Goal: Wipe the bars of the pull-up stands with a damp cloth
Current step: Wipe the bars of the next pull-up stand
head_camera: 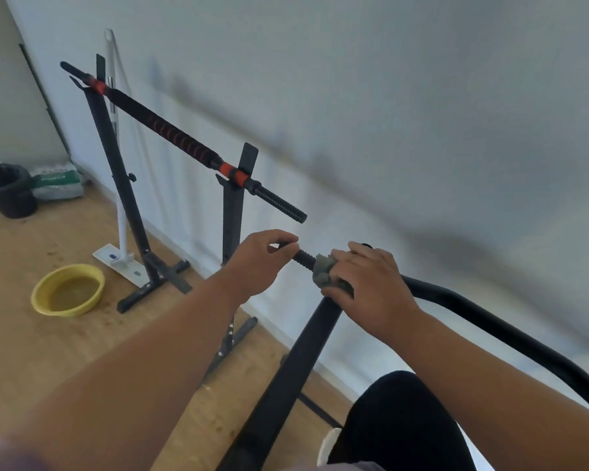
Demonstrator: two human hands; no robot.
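Observation:
My left hand (261, 261) grips the threaded end of the near black bar (303, 258), thumb and fingers curled round its tip. My right hand (368, 283) presses a grey-green cloth (325, 273) around the same bar, just right of the left hand, above the near stand's upright (296, 362). The bar bends and runs on to the right (490, 328). A second stand (233, 212) farther back carries a black bar with red grips (170, 134) along the white wall.
A yellow basin (68, 289) of murky water sits on the wood floor at left. A white flat mop (121, 229) leans on the wall behind the far stand. A black bucket (7, 190) and a sack (57, 183) stand in the far left corner.

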